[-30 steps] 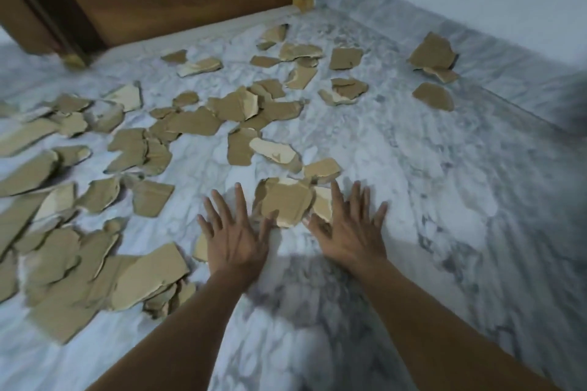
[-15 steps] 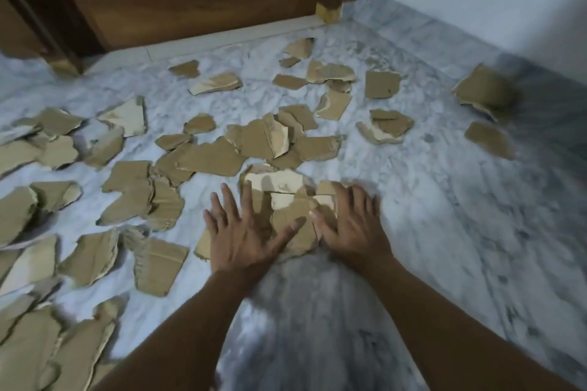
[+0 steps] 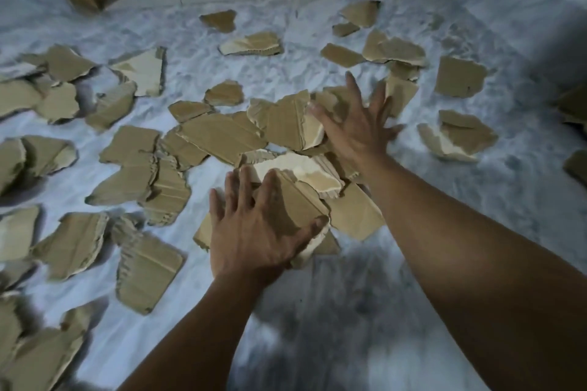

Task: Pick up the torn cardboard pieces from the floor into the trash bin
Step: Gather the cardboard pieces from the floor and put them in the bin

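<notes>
Heap (image 3: 301,173) of cardboard pieces (image 3: 222,136) sits between both hands on the marble floor (image 3: 460,216), with more pieces scattered all round. Left hand (image 3: 257,225) lies flat on the heap's near end, fingers spread, grip wide, nothing held. Right hand (image 3: 352,130) is flat on the far end, fingers splayed, grip wide too. The heap's long axis runs near-left to far-right, one hand at each end. Probably bunching the pieces to scoop. Trash bin not in view. No writing or labels readable.
</notes>
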Available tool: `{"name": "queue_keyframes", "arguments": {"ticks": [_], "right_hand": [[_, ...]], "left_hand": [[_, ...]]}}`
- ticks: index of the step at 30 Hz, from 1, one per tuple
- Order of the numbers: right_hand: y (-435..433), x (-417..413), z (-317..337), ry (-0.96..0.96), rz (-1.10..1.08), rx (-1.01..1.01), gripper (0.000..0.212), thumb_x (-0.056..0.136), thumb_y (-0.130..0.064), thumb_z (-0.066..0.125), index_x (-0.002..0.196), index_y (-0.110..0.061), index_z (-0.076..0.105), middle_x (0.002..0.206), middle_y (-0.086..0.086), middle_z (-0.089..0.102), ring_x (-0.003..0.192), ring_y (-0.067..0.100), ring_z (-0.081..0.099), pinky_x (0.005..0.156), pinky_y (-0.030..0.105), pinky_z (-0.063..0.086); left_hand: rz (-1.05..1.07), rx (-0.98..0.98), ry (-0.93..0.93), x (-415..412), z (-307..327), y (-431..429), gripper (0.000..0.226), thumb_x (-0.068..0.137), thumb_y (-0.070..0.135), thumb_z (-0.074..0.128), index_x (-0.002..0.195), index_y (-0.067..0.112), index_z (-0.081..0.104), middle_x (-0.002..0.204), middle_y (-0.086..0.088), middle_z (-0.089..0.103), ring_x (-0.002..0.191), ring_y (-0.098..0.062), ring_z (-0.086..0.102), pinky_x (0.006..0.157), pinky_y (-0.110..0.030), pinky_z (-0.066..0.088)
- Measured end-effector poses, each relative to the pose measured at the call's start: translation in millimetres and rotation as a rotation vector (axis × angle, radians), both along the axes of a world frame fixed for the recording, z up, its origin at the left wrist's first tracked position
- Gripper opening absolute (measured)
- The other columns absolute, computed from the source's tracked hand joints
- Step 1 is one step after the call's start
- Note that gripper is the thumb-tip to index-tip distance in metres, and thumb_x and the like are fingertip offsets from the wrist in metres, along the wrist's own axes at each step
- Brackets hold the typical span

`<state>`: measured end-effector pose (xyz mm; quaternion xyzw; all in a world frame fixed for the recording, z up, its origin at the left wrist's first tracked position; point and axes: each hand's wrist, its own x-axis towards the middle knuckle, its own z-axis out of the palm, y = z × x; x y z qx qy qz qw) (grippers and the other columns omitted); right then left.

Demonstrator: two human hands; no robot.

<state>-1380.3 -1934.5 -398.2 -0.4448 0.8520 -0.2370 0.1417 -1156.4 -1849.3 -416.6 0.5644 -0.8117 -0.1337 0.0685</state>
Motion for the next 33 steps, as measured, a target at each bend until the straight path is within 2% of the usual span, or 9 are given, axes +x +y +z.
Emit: {"name": "queue_keyframes", "arguments": {"ticks": [4, 7, 10, 13, 15, 20, 23, 27, 33], "right_hand": [[-27, -10, 11, -0.058, 0.274, 0.341, 0.108, 0.061, -0.105, 0.031, 0.154, -0.058, 0.006, 0.170, -0.003, -0.013, 0.153, 0.038, -0.018, 0.107, 0.079, -0.012], [-6, 6, 14, -0.032, 0.386, 0.350, 0.098, 0.080, -0.089, 0.041, 0.160, -0.040, 0.015, 0.170, -0.011, -0.008, 0.156, 0.028, -0.013, 0.114, 0.069, -0.011], [29, 11, 9, -0.008, 0.429, 0.302, 0.089, 0.088, -0.075, 0.052, 0.160, -0.035, 0.019, 0.170, -0.011, 0.004, 0.156, 0.023, 0.006, 0.122, 0.059, 0.007], [61, 9, 16, -0.248, 0.398, 0.228, 0.082, 0.082, -0.058, 0.073, 0.148, -0.041, 0.028, 0.162, -0.002, 0.030, 0.145, 0.027, 0.034, 0.112, 0.051, 0.037], [79, 7, 22, -0.243, 0.307, 0.159, 0.085, 0.078, -0.054, 0.079, 0.145, -0.040, 0.027, 0.159, 0.000, 0.032, 0.147, 0.027, 0.031, 0.115, 0.053, 0.032], [131, 27, 13, -0.072, -0.036, 0.446, 0.082, 0.094, -0.078, 0.017, 0.162, -0.033, 0.006, 0.170, 0.009, -0.007, 0.155, 0.038, -0.009, 0.117, 0.070, -0.003], [142, 64, 10, 0.003, -0.008, 0.366, 0.079, 0.097, -0.074, 0.016, 0.157, -0.023, 0.022, 0.160, 0.015, 0.020, 0.144, 0.042, 0.019, 0.112, 0.061, 0.021], [134, 80, 21, -0.206, -0.056, 0.153, 0.072, 0.092, -0.059, 0.057, 0.147, -0.023, 0.029, 0.142, 0.014, 0.042, 0.124, 0.042, 0.049, 0.099, 0.050, 0.046], [148, 85, 15, -0.532, -0.064, -0.056, 0.069, 0.089, -0.025, 0.072, 0.149, -0.037, 0.039, 0.125, -0.008, 0.064, 0.116, 0.019, 0.063, 0.094, 0.033, 0.053]], "left_hand": [[0.060, -0.017, 0.024, 1, 3, 2, 0.115, 0.072, 0.101, 0.019, 0.158, 0.024, 0.017, 0.171, -0.012, 0.000, 0.157, -0.031, -0.008, 0.126, -0.053, -0.002], [0.111, 0.005, 0.076, 0, 3, 1, 0.129, 0.068, 0.104, 0.019, 0.162, 0.018, -0.003, 0.171, -0.011, -0.011, 0.157, -0.026, -0.012, 0.127, -0.050, -0.002], [0.107, 0.000, 0.158, 3, 1, 3, 0.132, 0.068, 0.103, 0.024, 0.160, 0.019, -0.019, 0.170, -0.006, -0.017, 0.157, -0.022, -0.011, 0.127, -0.047, -0.001], [0.135, -0.020, 0.239, 6, 1, 6, 0.127, 0.073, 0.099, 0.023, 0.161, 0.016, -0.013, 0.171, -0.010, -0.004, 0.157, -0.028, 0.005, 0.127, -0.047, 0.010], [0.142, -0.038, 0.189, 6, 2, 8, 0.126, 0.074, 0.099, 0.022, 0.162, 0.013, -0.008, 0.171, -0.013, 0.007, 0.155, -0.031, 0.013, 0.126, -0.047, 0.014], [0.160, -0.128, 0.067, 2, -5, 12, 0.109, 0.085, 0.090, 0.022, 0.159, 0.011, 0.023, 0.159, -0.015, 0.037, 0.141, -0.038, 0.033, 0.114, -0.051, 0.027], [0.174, -0.169, 0.059, -1, -8, 15, 0.097, 0.090, 0.084, 0.028, 0.154, 0.011, 0.033, 0.147, -0.014, 0.047, 0.128, -0.039, 0.041, 0.104, -0.051, 0.034], [0.157, -0.135, 0.123, 0, -8, 21, 0.081, 0.098, 0.070, 0.038, 0.155, 0.012, 0.036, 0.142, -0.015, 0.052, 0.126, -0.040, 0.044, 0.102, -0.052, 0.038], [0.249, 0.133, 0.495, -1, 7, 19, 0.045, 0.092, 0.024, 0.059, 0.134, 0.013, 0.055, 0.124, -0.018, 0.061, 0.117, -0.040, 0.055, 0.089, -0.041, 0.043]]}}
